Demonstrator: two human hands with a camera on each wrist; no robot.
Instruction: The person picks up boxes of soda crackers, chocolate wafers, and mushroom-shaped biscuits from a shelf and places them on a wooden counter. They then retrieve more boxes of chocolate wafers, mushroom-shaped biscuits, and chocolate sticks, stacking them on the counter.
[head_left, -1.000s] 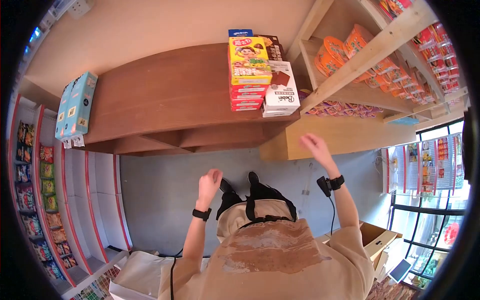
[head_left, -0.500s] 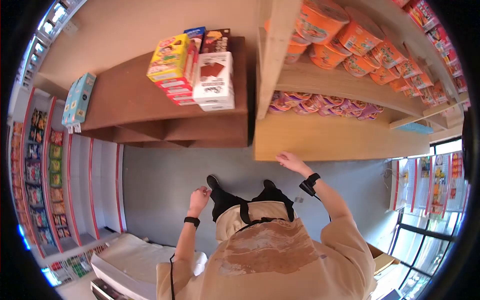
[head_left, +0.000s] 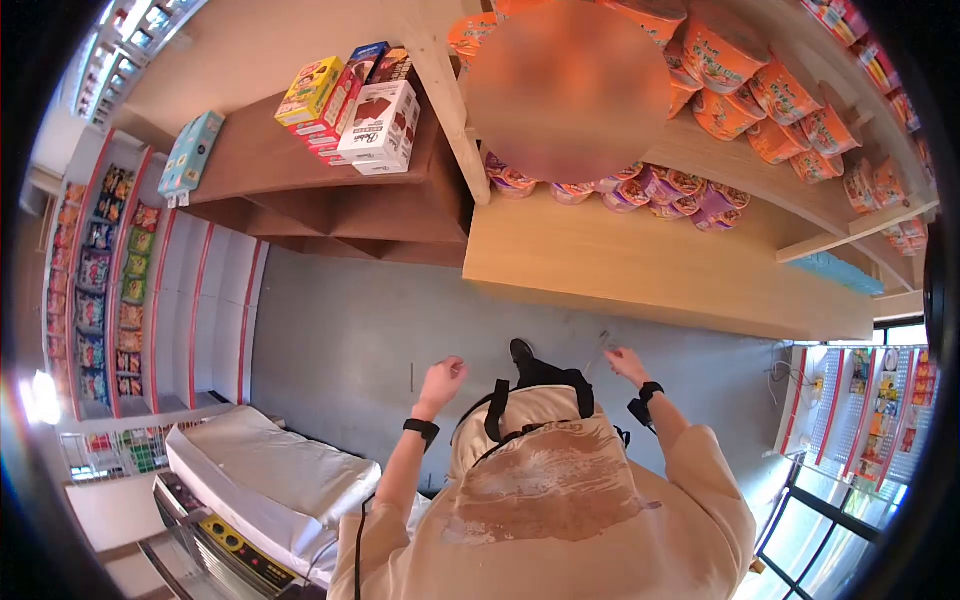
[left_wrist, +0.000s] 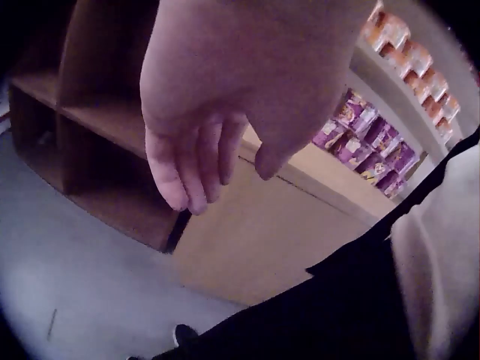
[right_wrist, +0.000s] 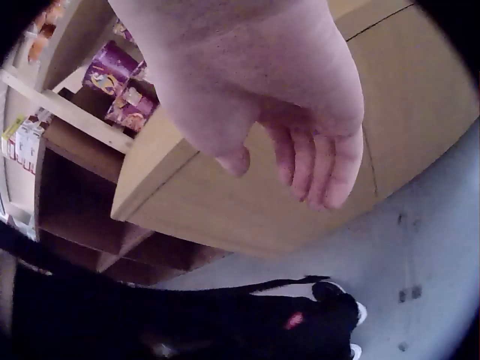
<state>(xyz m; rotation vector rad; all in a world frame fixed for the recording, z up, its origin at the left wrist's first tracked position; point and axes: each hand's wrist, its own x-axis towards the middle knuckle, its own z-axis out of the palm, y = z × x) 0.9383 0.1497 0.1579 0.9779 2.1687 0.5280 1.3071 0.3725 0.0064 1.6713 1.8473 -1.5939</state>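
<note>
My left hand [head_left: 443,382] hangs in front of the body with its fingers loosely bent. In the left wrist view nothing lies between its thumb and fingers [left_wrist: 191,169]. My right hand [head_left: 628,367] is held out over the floor, also bare, its fingers [right_wrist: 322,169] relaxed in the right wrist view. Nearest to both is a light wooden shelf unit [head_left: 600,265]. Orange noodle tubs [head_left: 725,45] stand on its upper shelf and purple noodle cups [head_left: 625,192] on the one below.
A brown shelf [head_left: 270,150] bears stacked snack boxes [head_left: 380,125] and blue cartons [head_left: 190,155]. Snack bags fill part of a white rack [head_left: 180,330] at the left. Behind on the left stands a white-covered appliance [head_left: 270,480]. Grey floor [head_left: 380,320] lies between.
The person has turned and moved toward the right, so the noodle shelves sit more centrally and the brown shelf further left. Both hands remain without anything in them; the right one has lowered.
</note>
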